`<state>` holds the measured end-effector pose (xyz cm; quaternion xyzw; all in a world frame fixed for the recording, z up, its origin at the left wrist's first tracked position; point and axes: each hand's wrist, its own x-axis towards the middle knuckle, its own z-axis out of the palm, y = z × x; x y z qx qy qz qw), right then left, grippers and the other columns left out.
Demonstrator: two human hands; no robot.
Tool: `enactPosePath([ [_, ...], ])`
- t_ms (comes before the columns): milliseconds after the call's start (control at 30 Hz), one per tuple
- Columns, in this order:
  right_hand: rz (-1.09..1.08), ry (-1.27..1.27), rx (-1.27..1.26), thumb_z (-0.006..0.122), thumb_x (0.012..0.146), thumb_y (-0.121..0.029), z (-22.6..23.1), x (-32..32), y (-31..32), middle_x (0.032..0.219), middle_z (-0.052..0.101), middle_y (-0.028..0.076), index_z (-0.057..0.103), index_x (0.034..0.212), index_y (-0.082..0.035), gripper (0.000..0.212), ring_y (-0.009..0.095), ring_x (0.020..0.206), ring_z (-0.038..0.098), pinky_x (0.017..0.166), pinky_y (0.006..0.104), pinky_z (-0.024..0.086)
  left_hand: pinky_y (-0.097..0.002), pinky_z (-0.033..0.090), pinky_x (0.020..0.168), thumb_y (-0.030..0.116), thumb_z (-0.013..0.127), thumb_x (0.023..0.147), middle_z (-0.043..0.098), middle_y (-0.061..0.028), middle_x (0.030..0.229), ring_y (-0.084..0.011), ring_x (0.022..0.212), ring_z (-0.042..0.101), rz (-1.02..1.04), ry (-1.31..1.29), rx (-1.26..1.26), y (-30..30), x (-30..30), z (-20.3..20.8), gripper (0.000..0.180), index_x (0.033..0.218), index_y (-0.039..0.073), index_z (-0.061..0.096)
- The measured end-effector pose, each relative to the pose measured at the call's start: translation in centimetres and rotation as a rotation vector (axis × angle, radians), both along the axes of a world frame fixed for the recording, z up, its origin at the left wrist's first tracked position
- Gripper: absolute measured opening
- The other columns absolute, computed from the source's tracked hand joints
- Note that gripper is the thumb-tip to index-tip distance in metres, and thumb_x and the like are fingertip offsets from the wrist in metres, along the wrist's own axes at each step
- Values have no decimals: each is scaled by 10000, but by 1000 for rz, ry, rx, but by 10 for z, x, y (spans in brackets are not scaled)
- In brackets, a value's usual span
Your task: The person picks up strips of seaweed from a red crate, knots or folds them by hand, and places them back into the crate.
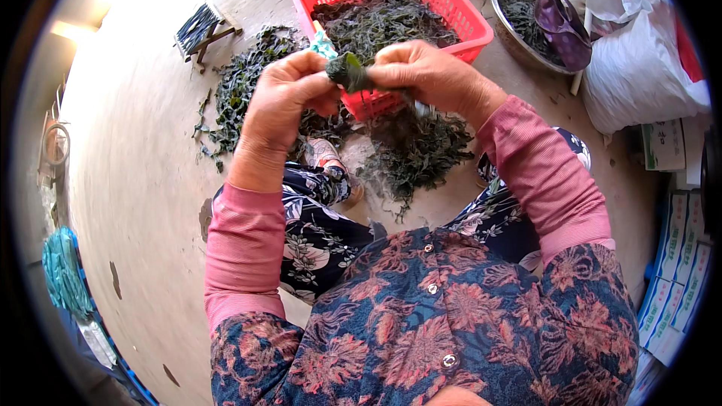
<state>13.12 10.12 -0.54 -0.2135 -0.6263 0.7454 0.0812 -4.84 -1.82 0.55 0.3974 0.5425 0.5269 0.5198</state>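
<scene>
Between both hands, in front of the basket, is a dark green piece of seaweed (pixel 347 71). My left hand (pixel 282 98) pinches its left side between thumb and fingers. On its right side, the fingertips of my right hand (pixel 432 81) are closed on the same piece. A red plastic basket (pixel 481 36) full of dark seaweed (pixel 387 15) stands just beyond my hands. More seaweed lies on the floor in a heap (pixel 252 83) to the left and a smaller pile (pixel 421 152) between my feet. A small light blue and white object (pixel 323 45) shows at the basket's near-left side.
A low folding stool (pixel 201 34) stands far left. At the far right, a metal basin (pixel 502 13) holds seaweed and a purple cloth-like item (pixel 562 26). Beside it are a white sack (pixel 639 79) and stacked cartons (pixel 677 263). A teal plastic bag (pixel 66 271) is at the left edge.
</scene>
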Motion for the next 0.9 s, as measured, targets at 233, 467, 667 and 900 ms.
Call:
enactPosePath([
  [233, -154, -133, 675, 595, 817, -220, -40, -17, 23, 559, 411, -55, 503, 614, -40, 287, 46, 544, 361, 476, 235, 309, -188, 432, 427, 69, 579, 746, 577, -35, 611, -82, 450, 530, 297, 348, -246, -7, -55, -34, 48, 755, 22, 571],
  [467, -171, -367, 1307, 501, 798, -226, -75, -53, 8, 727, 616, 111, 553, 758, -94, 148, 302, 715, 610, 613, 415, 464, -347, 475, 644, 165, 574, 688, 611, -125, 719, -263, 697, 603, 315, 1181, -394, 4, -72, -85, 130, 761, 64, 606],
  [667, 253, -599, 1226, 515, 742, -179, -62, -40, 2, 835, 630, 119, 652, 878, -148, 196, 269, 862, 596, 736, 376, 458, -372, 476, 748, 117, 500, 709, 619, -143, 872, -307, 854, 591, 78, 1517, -557, 6, -50, -101, 177, 813, 85, 639],
  [900, -83, -300, 445, 595, 763, -163, -42, 17, 38, 694, 616, 54, 629, 801, -32, 141, 151, 608, 586, 563, 295, 462, -349, 442, 817, 232, 606, 713, 602, -129, 1014, -264, 966, 570, 351, 1435, -659, 2, -63, -79, 273, 960, 118, 629],
])
